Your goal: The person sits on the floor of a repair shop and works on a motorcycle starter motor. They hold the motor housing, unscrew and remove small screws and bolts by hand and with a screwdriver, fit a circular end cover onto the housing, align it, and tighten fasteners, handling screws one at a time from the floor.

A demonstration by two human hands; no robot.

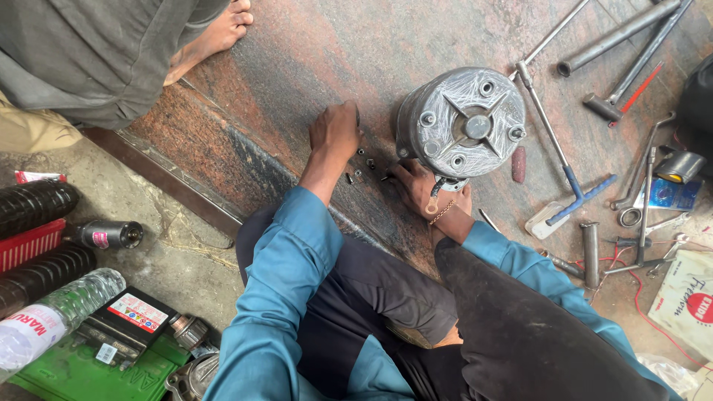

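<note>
While the person sits cross-legged on the polished reddish stone floor [312,59], both arms in blue cotton sleeves stretch forward over it. The left hand [336,131] lies knuckles up, its fingers curled downward onto the stone; whether it pinches anything I cannot tell. Just to its right, between the two hands, a scatter of small dark metal bolts and nuts [362,168] rests on the slab. The right hand [422,187], a thin beaded bracelet at its wrist, is tucked against the lower edge of a round grey cast-metal motor housing [462,122], fingers bent around a small dark part there; the grip itself is partly hidden. The housing stands just beyond that hand, its scuffed end face showing a raised cross-shaped rib and bolt heads round the rim. Further right of the right hand lie a long steel T-handled wrench with a blue grip [558,160], a short dull metal tube [590,254] and several slim spanners [645,200]. Well to the left of the left hand, another person's bare foot [215,37] rests on the stone, and nearer the camera lie a ribbed clear plastic bottle [63,312] and a green battery case [82,371].
</note>
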